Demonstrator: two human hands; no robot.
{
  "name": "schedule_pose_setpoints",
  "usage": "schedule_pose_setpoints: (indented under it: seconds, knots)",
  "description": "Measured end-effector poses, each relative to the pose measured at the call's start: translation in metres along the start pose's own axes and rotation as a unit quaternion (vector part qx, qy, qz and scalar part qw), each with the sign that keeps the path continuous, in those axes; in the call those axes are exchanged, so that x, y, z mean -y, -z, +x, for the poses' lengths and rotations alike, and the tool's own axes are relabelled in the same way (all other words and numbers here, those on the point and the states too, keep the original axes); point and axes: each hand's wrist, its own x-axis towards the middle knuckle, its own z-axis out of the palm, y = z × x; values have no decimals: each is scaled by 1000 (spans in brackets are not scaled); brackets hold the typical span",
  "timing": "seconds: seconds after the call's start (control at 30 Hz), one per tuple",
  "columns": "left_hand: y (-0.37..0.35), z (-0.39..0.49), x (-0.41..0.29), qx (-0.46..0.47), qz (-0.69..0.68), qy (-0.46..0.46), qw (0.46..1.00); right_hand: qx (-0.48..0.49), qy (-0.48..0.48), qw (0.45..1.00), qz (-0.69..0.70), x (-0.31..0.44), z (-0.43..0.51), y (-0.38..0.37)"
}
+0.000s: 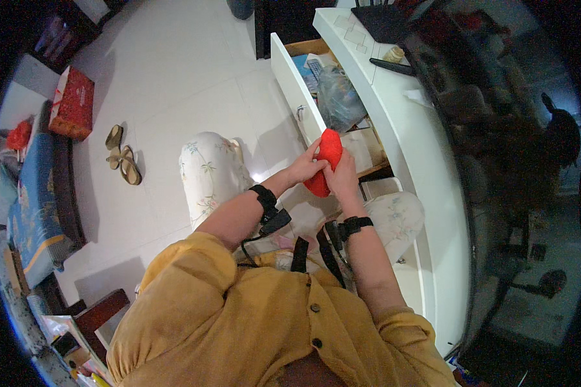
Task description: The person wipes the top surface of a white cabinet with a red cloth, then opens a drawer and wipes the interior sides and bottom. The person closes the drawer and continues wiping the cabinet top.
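Note:
Both hands are on a long bright red item [331, 145], perhaps a soft pouch or folded cloth; its exact kind is hard to tell. My left hand [308, 165] grips its left side, fingers partly hidden. On the other side my right hand [343, 178] holds it, the thumbs close together at the middle. The red item is tilted, its upper end near the front panel of a pulled-out white drawer [295, 82]. Inside that drawer lie a tied clear plastic bag [341, 99] with mixed contents, a remote control [314, 67] and a blue packet [300, 62].
A long white cabinet [416, 169] curves along the right, with a large dark glossy screen [513, 193] behind it. Sandals [126, 162] lie on the tiled floor [174, 63]. At left stand a red box [72, 104] and a seat with a blue cover [36, 203].

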Motion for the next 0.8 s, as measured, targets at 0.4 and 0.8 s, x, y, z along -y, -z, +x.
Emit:
schedule_pose_setpoints:
  seconds: [0.4, 0.8]
  knots:
    - [-8, -5, 18, 78, 16, -2, 997, 24, -26, 999, -19, -6, -27, 10]
    - [-6, 13, 12, -18, -50, 24, 998, -6, 10, 1000, -3, 2, 2, -8]
